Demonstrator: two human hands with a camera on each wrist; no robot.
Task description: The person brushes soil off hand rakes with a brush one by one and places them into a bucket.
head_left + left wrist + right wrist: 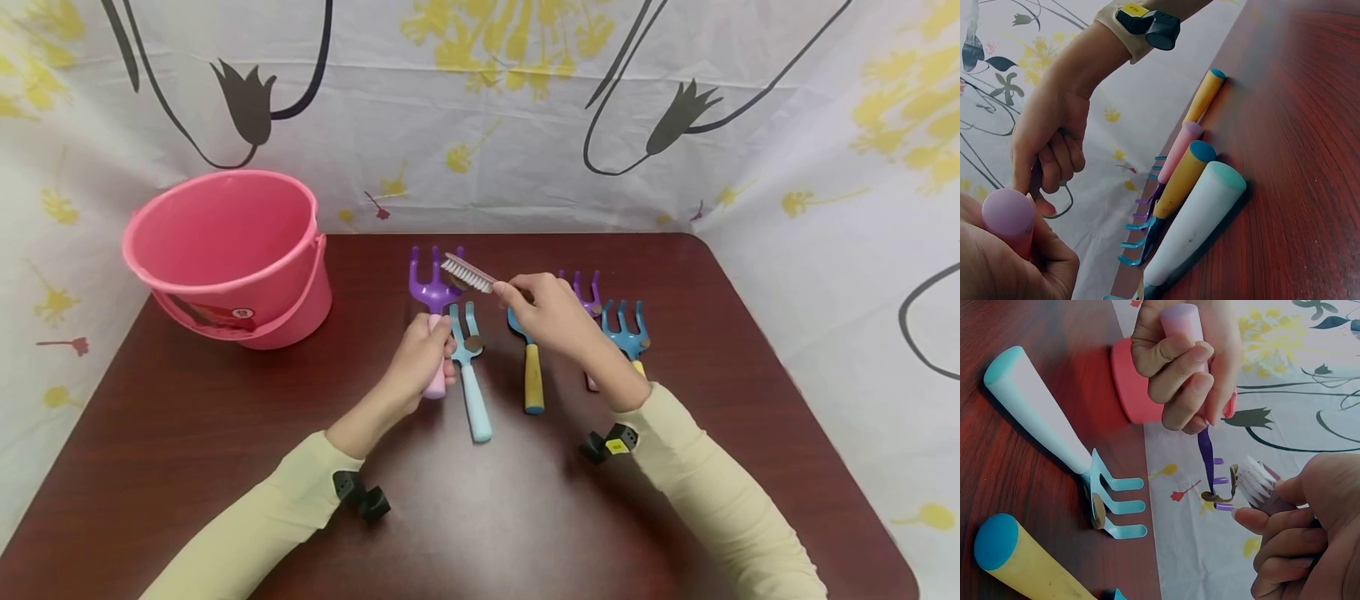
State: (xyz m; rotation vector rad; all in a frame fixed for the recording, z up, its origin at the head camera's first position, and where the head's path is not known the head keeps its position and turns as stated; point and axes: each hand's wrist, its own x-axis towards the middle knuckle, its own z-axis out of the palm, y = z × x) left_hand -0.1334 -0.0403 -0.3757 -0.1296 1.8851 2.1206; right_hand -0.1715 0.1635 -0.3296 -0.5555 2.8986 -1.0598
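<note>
My left hand (pixel 420 358) grips the pink handle of a purple hand rake (pixel 431 293), its tines pointing away from me. A scrubbing brush (pixel 471 272) with white bristles is in my right hand (pixel 551 312), pinched near its end. The bristles (pixel 1255 481) face the rake's head, close to a brown, mud-like patch (pixel 1215 496) on it in the right wrist view. Just right of my left hand, a light blue hand rake (pixel 474 396) lies on the table, also with a brown patch on its head.
Beyond it lie a yellow-handled blue tool (pixel 533 379), another purple hand rake (pixel 594 296) and a blue rake (pixel 626 337), partly hidden by my right arm. A pink bucket (pixel 303 304) stands at the table's back left. Patterned white cloth (pixel 487 192) hangs behind the dark table (pixel 480 517).
</note>
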